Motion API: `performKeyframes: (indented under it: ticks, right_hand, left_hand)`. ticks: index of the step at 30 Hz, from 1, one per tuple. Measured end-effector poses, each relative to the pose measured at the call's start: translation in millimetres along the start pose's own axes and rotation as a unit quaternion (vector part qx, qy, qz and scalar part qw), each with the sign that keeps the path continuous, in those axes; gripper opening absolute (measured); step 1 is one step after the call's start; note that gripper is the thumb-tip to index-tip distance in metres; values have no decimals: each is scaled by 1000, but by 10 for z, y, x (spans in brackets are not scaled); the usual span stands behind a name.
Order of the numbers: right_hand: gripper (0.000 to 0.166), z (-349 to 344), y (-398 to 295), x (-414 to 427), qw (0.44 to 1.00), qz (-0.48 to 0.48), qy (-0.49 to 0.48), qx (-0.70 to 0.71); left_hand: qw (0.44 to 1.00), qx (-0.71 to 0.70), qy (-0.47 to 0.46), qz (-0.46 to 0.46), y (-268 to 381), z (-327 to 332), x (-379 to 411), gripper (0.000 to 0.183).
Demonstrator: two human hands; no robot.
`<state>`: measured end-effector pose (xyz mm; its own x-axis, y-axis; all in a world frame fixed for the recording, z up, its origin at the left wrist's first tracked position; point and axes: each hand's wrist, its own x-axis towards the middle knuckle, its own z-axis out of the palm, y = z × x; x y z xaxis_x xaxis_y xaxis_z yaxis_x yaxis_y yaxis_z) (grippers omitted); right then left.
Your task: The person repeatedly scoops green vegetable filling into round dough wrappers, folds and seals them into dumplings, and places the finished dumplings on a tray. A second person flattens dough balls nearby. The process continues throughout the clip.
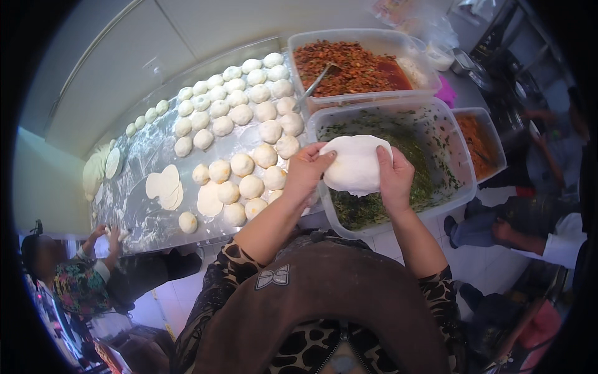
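A flat round dough wrapper (357, 166) is stretched between my left hand (309, 169) and my right hand (396, 177), each pinching one side with the thumb on top. Beneath it stands a plastic tub of chopped green filling (420, 180). Rows of round filled buns (240, 113) cover much of the floured metal table (154, 140) to the left. Loose wrappers (170, 189) overlap there, and one more wrapper (210, 202) lies by the nearer buns. A metal spoon (317, 82) leans in a tub of reddish-brown filling (345, 61) at the back.
A smaller tub of orange-red filling (476, 140) stands at the right. A co-worker (79, 280) handles dough at the table's left end, near a large dough mass (96, 170). Other people (523, 229) are at the right. Small dough pieces (147, 117) lie near the wall.
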<state>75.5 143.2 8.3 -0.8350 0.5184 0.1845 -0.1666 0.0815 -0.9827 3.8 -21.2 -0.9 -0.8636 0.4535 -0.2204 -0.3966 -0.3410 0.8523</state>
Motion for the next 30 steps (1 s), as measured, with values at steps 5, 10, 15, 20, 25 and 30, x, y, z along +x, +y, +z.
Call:
performKeyframes:
  ticks: [5,10,15,20,25,30]
  right_hand:
    - [27,-75,-281,14,996,38,14,78]
    - [27,-7,-338,127,991,66,-70,96]
    - [17,-450,234,127,917,-129,-209,-313]
    - [27,-286,528,-281,769,-31,-503,-392]
    - [16,-229,465,-115,732,-57,-452,-506]
    - [15,-189,607,177,850,-145,-306,-403]
  left_hand:
    - [991,-97,-91,4,149,140,-73,33]
    - [947,-243,-189,89,-95,390,-303,51]
    - [976,-132,-119,128,-126,254,-194,51]
    - [919,-352,-162,69,132,113,-79,49]
    - [885,-444,-136,25,203,-84,22,55]
    - [893,-437,-106,27,168,-226,1,55]
